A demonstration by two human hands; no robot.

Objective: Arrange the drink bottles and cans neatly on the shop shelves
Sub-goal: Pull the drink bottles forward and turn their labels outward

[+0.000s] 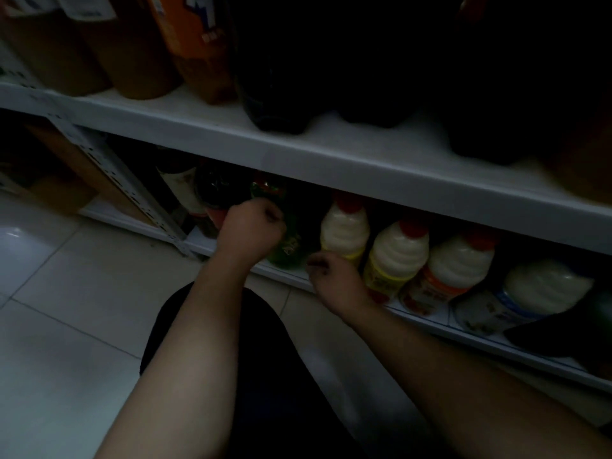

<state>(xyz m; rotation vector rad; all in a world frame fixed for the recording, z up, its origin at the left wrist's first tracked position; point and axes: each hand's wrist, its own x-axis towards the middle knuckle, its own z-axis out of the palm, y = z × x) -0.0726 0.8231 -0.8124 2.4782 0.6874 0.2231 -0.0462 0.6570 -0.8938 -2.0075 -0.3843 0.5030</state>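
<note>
Both hands (253, 225) reach a green bottle (291, 246) beside white-filled bottles (395, 256).

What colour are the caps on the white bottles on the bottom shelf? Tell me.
Red caps on the white bottles, clearest in the head view.

Left hand (253, 226): fist closed, forearm extended toward 12 o'clock. Right hand (334, 279): fingers curled loosely, forearm angled toward 10 o'clock.
</note>
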